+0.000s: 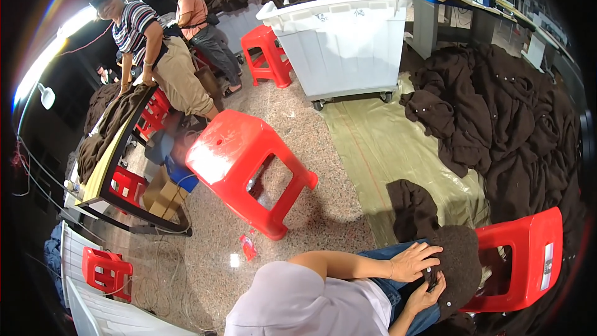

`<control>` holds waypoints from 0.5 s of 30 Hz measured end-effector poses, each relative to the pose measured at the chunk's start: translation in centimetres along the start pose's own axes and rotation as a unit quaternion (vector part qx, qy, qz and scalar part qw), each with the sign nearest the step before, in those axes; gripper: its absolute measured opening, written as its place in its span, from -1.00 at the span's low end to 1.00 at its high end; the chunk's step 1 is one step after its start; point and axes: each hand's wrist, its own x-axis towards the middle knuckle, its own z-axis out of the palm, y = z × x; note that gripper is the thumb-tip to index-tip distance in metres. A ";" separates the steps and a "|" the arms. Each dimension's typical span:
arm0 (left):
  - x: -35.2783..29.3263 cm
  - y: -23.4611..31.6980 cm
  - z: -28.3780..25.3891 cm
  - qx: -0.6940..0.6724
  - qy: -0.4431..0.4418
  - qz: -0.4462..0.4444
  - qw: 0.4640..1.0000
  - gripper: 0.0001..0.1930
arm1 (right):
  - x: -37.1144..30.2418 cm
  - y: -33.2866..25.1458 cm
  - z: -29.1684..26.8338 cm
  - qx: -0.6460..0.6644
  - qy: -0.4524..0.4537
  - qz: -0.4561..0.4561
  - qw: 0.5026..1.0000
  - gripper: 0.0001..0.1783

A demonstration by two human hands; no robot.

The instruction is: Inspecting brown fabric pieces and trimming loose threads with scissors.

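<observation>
A dark brown knit garment (459, 261) with small pale beads or buttons lies across my lap, over my blue jeans. My left hand (415, 262) rests on its near edge, with the fingers bent over the cloth and gripping it. Just below, my right hand (426, 297) is closed, fingertips and thumb together at the same edge. Between the two hands shows a small black thing (430, 279) with a glint, partly covered by the fingers; its kind cannot be made out.
A red stool (528, 255) stands beyond the garment, another red stool (236, 149) ahead to the left. Brown garments (497, 99) are heaped on the right by a yellowish sheet (367, 143). A white wheeled bin (348, 43) holds more. Two people work near a table (118, 149) at left.
</observation>
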 end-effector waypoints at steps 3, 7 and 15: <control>-0.2 0.0 0.0 -0.001 0.012 0.001 1.000 -0.42 | -0.2 -0.5 0.0 0.003 0.000 0.005 1.000 -0.59; -0.2 0.1 -0.1 0.003 -0.030 -0.010 0.999 -0.49 | -0.3 -0.4 -0.1 0.008 0.002 0.000 1.000 -0.60; 0.8 0.1 -0.5 0.013 -0.003 -0.002 1.000 -0.51 | 0.4 -0.6 0.0 0.035 0.027 -0.020 0.999 -0.55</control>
